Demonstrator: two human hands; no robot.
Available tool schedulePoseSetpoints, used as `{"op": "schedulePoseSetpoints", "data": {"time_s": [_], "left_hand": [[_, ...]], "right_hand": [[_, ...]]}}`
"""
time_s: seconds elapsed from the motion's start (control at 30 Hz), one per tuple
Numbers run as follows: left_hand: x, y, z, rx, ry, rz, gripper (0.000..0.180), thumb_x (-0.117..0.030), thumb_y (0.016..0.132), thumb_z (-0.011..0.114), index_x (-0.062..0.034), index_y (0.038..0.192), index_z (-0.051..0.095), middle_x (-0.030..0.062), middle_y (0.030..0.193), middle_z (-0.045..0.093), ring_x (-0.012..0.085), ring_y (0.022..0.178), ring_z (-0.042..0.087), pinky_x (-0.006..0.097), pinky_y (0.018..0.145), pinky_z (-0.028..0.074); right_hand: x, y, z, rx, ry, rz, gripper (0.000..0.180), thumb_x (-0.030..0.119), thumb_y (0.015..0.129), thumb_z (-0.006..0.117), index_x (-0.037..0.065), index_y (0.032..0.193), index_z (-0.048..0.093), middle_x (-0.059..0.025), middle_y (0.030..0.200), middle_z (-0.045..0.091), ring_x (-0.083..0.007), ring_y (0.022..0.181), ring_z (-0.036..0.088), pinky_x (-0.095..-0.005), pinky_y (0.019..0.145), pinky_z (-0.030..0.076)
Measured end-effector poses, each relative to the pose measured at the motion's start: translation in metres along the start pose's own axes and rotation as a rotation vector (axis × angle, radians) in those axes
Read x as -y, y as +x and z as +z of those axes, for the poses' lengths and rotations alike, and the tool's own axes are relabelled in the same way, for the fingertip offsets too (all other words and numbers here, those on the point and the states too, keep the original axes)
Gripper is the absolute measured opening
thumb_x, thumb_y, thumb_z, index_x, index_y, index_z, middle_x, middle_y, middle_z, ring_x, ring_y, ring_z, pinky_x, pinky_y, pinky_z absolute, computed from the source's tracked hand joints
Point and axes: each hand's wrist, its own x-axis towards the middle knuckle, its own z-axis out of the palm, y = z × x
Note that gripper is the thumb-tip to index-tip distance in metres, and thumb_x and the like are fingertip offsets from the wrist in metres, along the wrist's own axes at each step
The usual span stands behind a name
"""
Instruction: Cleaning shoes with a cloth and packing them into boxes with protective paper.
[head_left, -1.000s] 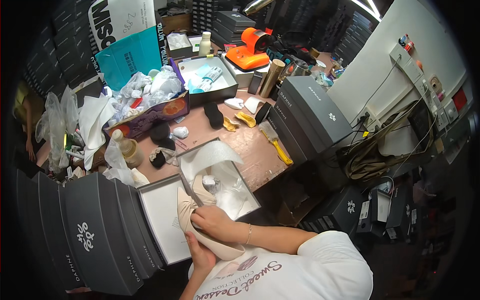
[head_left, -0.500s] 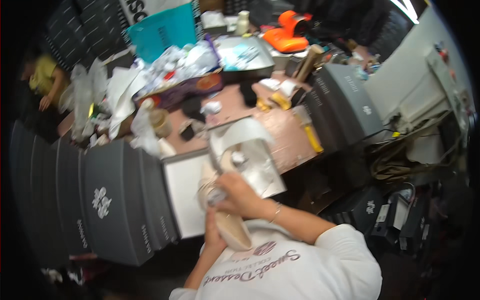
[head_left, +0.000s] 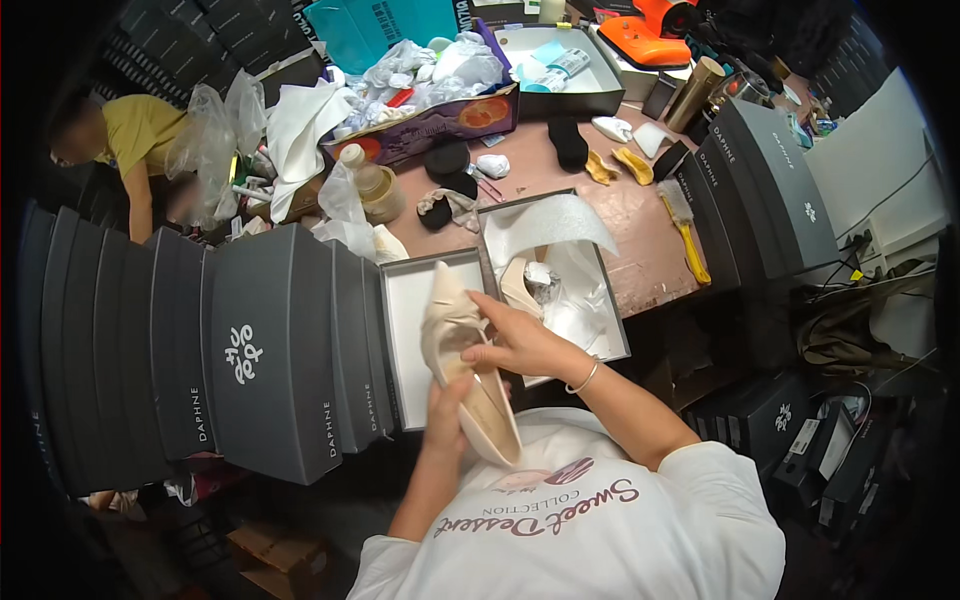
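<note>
The cream pointed shoe (head_left: 468, 375) sits in both my hands, just above my chest and over the near edge of the open box lid (head_left: 412, 330). My left hand (head_left: 447, 412) is closed round its lower half from beneath, fingers wrapped on the sole side. My right hand (head_left: 515, 340) lies across the upper part, fingers curled over the side of it and pressing in, so both hands are gripping the same shoe.

A second ago the shoe lay lower and flatter against my shirt; now its toe points up toward the lid, and my right hand has slid up along it. By my judgement I am turning it over to look at or work on the upper, not putting it down yet.

Just beyond my right hand stands the open shoe box (head_left: 610, 330) with white tissue paper (head_left: 580, 300) and the other shoe (head_left: 520, 288) tucked inside. To my left runs a row of grey shoe boxes (head_left: 270, 350) on edge. Farther off on the brown table (head_left: 640, 220) lie a yellow-handled brush (head_left: 688, 225) and black pads (head_left: 568, 142). A person in a yellow top (head_left: 140, 135) bends at the far left.
</note>
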Motion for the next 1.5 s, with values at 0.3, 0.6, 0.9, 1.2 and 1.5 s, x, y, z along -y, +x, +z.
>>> {"op": "schedulePoseSetpoints", "data": {"time_s": [0.3,0.6,0.9,1.2,1.5], "left_hand": [[0.004,0.045,0.027,-0.001,0.468,0.262,0.047,-0.018,0.094,0.061,0.0014,0.133,0.045,0.0094,0.124,0.054,0.0169,0.114,0.054,0.03,0.1,0.042],[0.016,0.086,0.026,0.02,0.499,0.301,0.063,-0.037,0.096,0.056,-0.0017,0.142,0.033,0.0106,0.134,0.046,0.0184,0.121,0.048,0.032,0.102,0.039],[-0.009,0.075,0.038,0.192,-0.03,0.012,0.058,-0.018,0.09,0.058,-0.0079,0.141,0.031,0.014,0.122,0.053,0.0229,0.098,0.062,0.035,0.079,0.055],[-0.011,0.07,0.025,0.039,-0.169,0.073,0.06,-0.038,0.09,0.051,-0.0053,0.138,0.038,0.0182,0.128,0.052,0.0304,0.108,0.059,0.044,0.087,0.052],[-0.049,0.052,-0.039,0.549,-0.23,-0.264,0.067,-0.052,0.093,0.039,0.0005,0.134,0.044,0.0205,0.128,0.054,0.0308,0.104,0.062,0.049,0.076,0.056]], "right_hand": [[-0.107,-0.011,-0.008,-0.135,-0.261,0.151,0.055,0.039,0.075,0.076,0.001,0.11,0.058,-0.0214,0.104,0.057,-0.0347,0.094,0.058,-0.0396,0.081,0.047],[-0.07,-0.012,-0.056,-0.002,0.256,0.137,0.04,0.032,0.077,0.075,-0.003,0.093,0.063,-0.0161,0.087,0.062,-0.0262,0.085,0.058,-0.0355,0.077,0.047],[-0.006,-0.03,-0.052,-0.344,-0.214,-0.171,0.047,0.026,0.078,0.075,0.002,0.113,0.053,-0.0161,0.1,0.057,-0.03,0.086,0.062,-0.0364,0.076,0.051],[-0.043,-0.037,-0.069,-0.501,-0.07,-0.007,0.034,0.0,0.072,0.066,0.001,0.104,0.057,-0.0127,0.088,0.057,-0.0233,0.066,0.058,-0.0333,0.062,0.05],[0.009,-0.028,-0.095,0.126,-0.313,-0.324,0.064,0.028,0.081,0.072,0.005,0.134,0.046,-0.0226,0.132,0.047,-0.0383,0.116,0.051,-0.0403,0.099,0.042]]}}
